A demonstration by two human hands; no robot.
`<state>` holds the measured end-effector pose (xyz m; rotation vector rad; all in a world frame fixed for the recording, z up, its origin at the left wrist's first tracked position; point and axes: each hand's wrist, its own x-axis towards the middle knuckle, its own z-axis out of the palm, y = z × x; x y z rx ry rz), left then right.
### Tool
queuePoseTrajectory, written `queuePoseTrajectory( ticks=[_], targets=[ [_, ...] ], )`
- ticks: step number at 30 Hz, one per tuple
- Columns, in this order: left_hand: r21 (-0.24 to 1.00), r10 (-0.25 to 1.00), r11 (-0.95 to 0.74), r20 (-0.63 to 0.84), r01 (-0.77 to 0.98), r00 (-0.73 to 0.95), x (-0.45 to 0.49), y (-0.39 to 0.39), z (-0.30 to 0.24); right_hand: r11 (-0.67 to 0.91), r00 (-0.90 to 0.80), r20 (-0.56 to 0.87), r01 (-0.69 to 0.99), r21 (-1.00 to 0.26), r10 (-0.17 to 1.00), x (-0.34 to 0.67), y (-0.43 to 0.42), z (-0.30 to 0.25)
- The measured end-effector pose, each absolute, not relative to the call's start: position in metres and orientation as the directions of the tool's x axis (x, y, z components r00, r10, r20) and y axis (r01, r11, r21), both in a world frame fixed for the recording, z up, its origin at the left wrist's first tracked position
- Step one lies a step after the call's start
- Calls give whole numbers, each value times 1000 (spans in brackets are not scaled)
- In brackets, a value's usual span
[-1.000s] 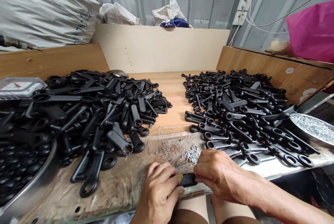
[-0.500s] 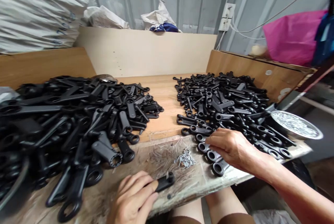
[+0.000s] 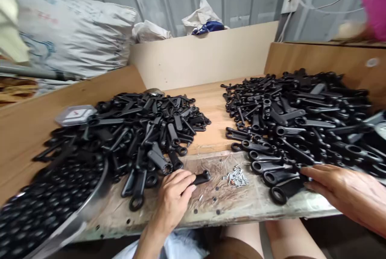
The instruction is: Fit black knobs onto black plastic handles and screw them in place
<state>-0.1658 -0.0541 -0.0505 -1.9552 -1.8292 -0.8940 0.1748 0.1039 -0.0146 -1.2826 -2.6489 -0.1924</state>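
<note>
My left hand (image 3: 175, 198) is closed round one end of a short black plastic handle piece (image 3: 201, 177) and holds it over the worn front strip of the bench. My right hand (image 3: 337, 188) lies at the near edge of the right-hand pile of black ring-ended levers (image 3: 289, 118), fingertips on a lever (image 3: 283, 188) lying flat there. Whether those fingers grip it I cannot tell. A small heap of silver pins (image 3: 235, 177) sits between my hands. The left pile of black handles (image 3: 144, 130) lies just beyond my left hand.
A metal bowl (image 3: 90, 206) full of small black rings stands at the front left. A clear plastic box (image 3: 74, 115) rests behind the left pile. Wooden side boards (image 3: 193, 58) wall the bench. Sacks and bags lie behind. My knees show under the bench edge.
My hands have parted: the right left the piece and reached right into the lever pile. My left hand carried the black piece up and leftward. The view swung left.
</note>
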Motion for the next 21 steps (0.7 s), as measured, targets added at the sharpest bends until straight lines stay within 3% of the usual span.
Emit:
queuePoseTrajectory(
  ticks=[4, 8, 12, 16, 21],
  targets=[
    [223, 743, -70, 662, 972, -99, -150, -74, -45, 668, -660, 176, 744, 14, 730, 178, 112, -25],
    [314, 731, -202, 679, 928, -71, -127, -97, -45, 739, -705, 281, 673, -28, 652, 176, 104, -16],
    [303, 703, -218, 708, 928, -66, -123, -102, -54, 876, -785, 403, 471, -106, 471, 146, 79, 5],
    [269, 677, -117, 726, 956, -121, -140, -90, -51, 923, -887, 262, 346, -166, 380, 91, 50, 4],
    [234, 740, -122, 669, 964, -69, -147, -88, -29, 886, -908, 61, 387, -254, 415, 39, 28, -15]
  ],
)
